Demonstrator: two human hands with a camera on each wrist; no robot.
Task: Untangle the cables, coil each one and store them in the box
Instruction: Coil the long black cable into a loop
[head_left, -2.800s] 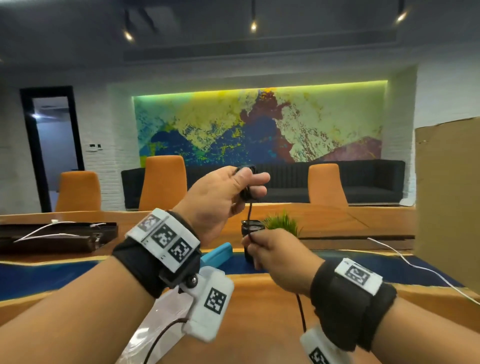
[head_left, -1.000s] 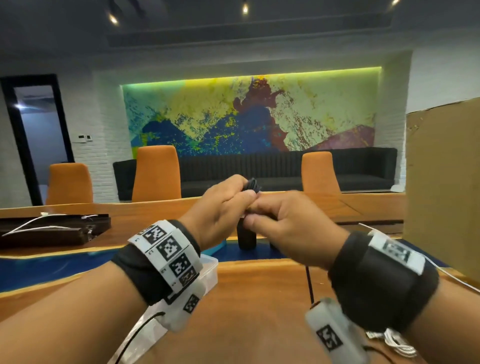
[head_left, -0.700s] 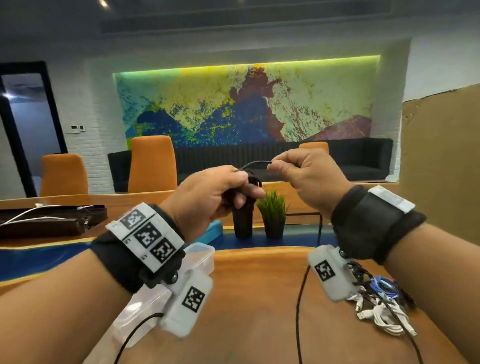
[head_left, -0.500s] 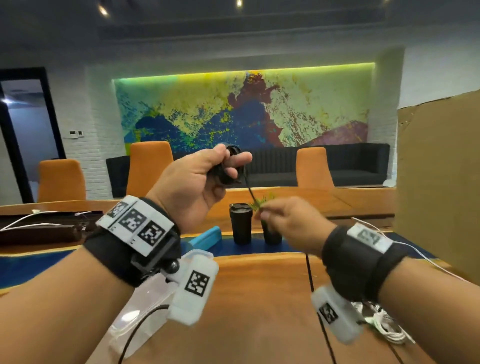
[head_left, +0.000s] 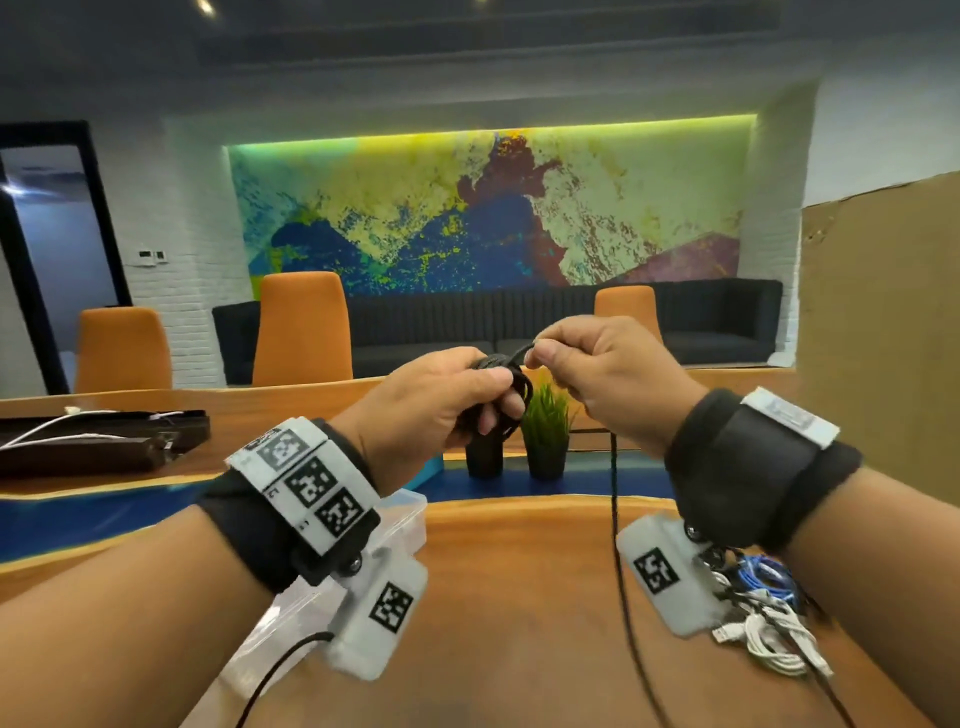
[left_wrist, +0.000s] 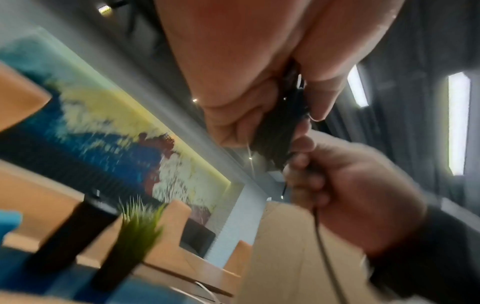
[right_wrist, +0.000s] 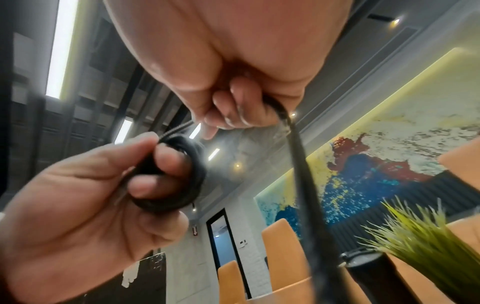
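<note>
My left hand (head_left: 485, 400) holds a small coil of black cable (head_left: 519, 387) wound round its fingers, raised above the table. My right hand (head_left: 537, 358) pinches the free strand of the same black cable right at the top of the coil. From the right hand the rest of the strand (head_left: 615, 519) hangs down to the wooden table (head_left: 519, 597). In the right wrist view the coil (right_wrist: 179, 185) loops round the left fingers (right_wrist: 161, 158). A clear plastic box (head_left: 402, 519) lies under my left wrist, mostly hidden.
A tangle of white, blue and black cables (head_left: 763, 618) lies on the table at the right. A tall cardboard sheet (head_left: 883, 338) stands at the right edge. A black tumbler (head_left: 483, 457) and a potted plant (head_left: 545, 436) stand behind the hands. A dark tray (head_left: 93, 441) sits far left.
My right hand has risen from below the coil to its top, bringing the strand with it. My left hand with the coil has dropped a little.
</note>
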